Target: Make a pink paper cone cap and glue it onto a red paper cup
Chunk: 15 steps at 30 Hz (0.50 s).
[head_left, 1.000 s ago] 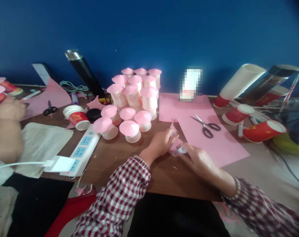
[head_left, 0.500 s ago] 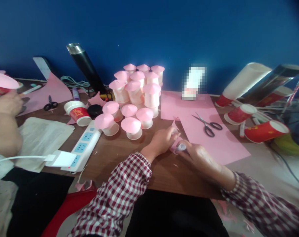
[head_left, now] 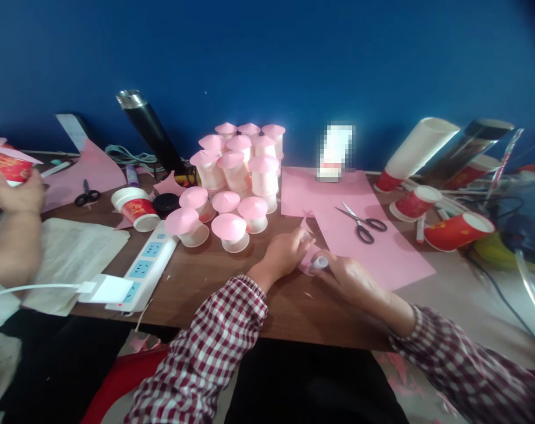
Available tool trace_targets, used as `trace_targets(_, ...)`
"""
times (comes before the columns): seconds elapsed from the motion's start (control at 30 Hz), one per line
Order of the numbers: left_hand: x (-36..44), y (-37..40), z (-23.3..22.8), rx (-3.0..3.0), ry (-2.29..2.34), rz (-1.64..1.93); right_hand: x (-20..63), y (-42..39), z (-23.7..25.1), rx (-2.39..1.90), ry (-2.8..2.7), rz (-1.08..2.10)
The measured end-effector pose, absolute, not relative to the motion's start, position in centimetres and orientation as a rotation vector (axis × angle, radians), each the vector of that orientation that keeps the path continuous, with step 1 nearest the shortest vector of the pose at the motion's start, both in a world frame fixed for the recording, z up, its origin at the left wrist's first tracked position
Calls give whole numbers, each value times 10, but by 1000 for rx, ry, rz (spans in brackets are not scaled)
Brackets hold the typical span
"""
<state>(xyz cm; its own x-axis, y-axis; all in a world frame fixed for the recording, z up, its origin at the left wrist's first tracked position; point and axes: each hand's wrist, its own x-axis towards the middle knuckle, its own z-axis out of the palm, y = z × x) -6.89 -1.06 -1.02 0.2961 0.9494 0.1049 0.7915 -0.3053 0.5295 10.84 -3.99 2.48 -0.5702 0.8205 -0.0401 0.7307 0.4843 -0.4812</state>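
Note:
My right hand (head_left: 349, 277) is closed round a small pale cylinder that looks like a glue stick (head_left: 321, 262), its end toward me. Beneath it on the table is a small piece of pink paper (head_left: 309, 256). My left hand (head_left: 290, 250) grips this piece along its left side, fingers curled and partly hidden. Just left of my hands stand several paper cups topped with pink paper cones (head_left: 229, 227). Scissors (head_left: 364, 225) with black handles lie partly open on a large pink sheet (head_left: 382, 259) to the right.
A co-worker's hand (head_left: 17, 191) holds a red cup (head_left: 11, 168) at far left. A white power strip (head_left: 146, 265) with a plugged-in charger lies left. Black flask (head_left: 150, 126), blurred-out upright object (head_left: 335, 152), stacked cups (head_left: 419, 150) and a tipped red cup (head_left: 459, 231) stand or lie around.
The camera view has shifted slightly, so most things sit a little farther left. The co-worker's hand has turned the red cup into fuller view. My hands keep nearly the same pose over the pink paper.

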Motion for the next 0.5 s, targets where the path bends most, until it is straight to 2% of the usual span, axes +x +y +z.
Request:
trace_targets(0.1,-68,-11,-10,2194,1586,573,117,-41,25,-1366,-2386,777)
trace_targets(0.33,-69,-11,-17,2023,1480,774,139,-55,15,-1326,-1290,1569)
trace_targets(0.5,-71,-11,-18,1921,1354,910,148,-68,2,-1217,-814,1779)
